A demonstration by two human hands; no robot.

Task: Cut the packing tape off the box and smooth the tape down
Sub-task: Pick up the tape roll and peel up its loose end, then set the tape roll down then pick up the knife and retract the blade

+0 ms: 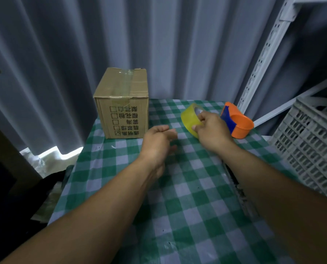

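A brown cardboard box (123, 103) with printed characters stands at the far left of the table, a strip of clear tape running over its top and down its front. My right hand (211, 130) grips a yellowish roll of packing tape (189, 116), tilted just above the cloth. My left hand (157, 143) hovers between box and roll, fingers loosely apart, holding nothing. An orange and blue tape dispenser (238, 123) rests right behind my right hand.
A green and white checked cloth (177, 206) covers the table. A grey plastic crate (311, 145) stands at the right edge, with white metal shelving (269, 54) behind it. Grey curtains (120, 35) hang along the back. Dark clutter lies at the lower left.
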